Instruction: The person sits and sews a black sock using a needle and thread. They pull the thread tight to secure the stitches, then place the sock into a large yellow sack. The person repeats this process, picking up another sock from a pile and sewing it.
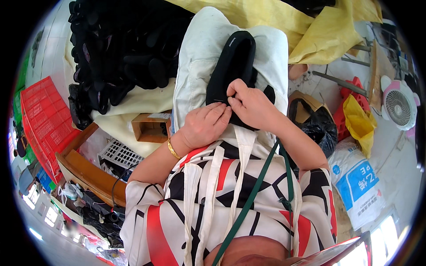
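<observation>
A black slip-on shoe (235, 55) lies across my lap on a white cloth (195, 57), its toe or heel end pointing away from me. My left hand (207, 123) has its fingers pressed together on the near part of the shoe, gripping its edge. Close beside it, my right hand (253, 106) is closed in a pinch at the same spot. Whatever sits between the right fingertips is too small to make out. More black material shows under and to the right of the shoe, partly covered by my right hand.
A large heap of black shoes (128, 53) lies at the far left. Nearer stand a red plastic crate (46, 124), a wooden drawer (91, 170) and a small cardboard box (144, 128). To the right are a black plastic bag (317, 128), a fan (398, 104) and a white-blue sack (359, 186).
</observation>
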The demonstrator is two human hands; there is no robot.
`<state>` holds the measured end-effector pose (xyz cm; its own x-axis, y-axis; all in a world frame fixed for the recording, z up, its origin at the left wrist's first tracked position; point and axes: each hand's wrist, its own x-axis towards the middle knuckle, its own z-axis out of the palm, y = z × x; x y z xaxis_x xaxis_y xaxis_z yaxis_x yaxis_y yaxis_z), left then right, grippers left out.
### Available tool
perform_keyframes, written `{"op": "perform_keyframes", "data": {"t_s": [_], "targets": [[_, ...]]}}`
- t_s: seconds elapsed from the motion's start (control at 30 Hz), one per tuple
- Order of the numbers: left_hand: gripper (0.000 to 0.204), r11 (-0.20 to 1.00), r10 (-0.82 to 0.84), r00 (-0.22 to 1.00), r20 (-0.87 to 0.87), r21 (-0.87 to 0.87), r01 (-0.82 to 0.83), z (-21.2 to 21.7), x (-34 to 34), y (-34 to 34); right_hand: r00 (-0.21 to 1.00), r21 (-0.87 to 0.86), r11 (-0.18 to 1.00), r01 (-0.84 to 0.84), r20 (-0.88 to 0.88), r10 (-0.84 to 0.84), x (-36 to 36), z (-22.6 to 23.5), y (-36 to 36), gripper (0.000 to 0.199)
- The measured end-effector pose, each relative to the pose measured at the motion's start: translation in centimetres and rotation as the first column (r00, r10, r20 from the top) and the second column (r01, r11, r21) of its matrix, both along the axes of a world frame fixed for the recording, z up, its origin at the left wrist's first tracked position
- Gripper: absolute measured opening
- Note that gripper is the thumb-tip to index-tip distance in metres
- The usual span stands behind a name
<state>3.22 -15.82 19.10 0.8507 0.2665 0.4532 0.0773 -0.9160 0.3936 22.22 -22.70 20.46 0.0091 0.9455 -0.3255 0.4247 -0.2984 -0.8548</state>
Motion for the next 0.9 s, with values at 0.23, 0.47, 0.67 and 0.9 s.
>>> {"op": "perform_keyframes", "data": {"t_s": [0.23,0.47,0.67,0.9], "targets": [[0.026,0.999,-0.029,1.0,0.012,0.033,0.028,0.5,0.0,0.4,0.941,0.142,0.979,-0.149,0.325,0.097,1.5,2.2,1.4,0.011],[0.027,0.988,-0.041,0.995,0.087,0.153,0.027,-0.3,-0.4,0.6,0.927,-0.055,0.929,-0.367,0.059,0.37,1.9,0.6,2.9,0.016],[0.022,0.999,0.027,0.999,0.019,-0.034,-0.026,-0.3,0.4,0.9,0.906,0.155,0.969,0.192,-0.407,-0.114,0.1,-4.4,1.3,0.019],[0.021,0.974,0.01,0.993,-0.114,-0.226,-0.036,1.0,2.3,1.4,0.462,-0.378,0.817,0.436,-0.685,-0.564,1.4,-1.1,1.2,0.024]]}}
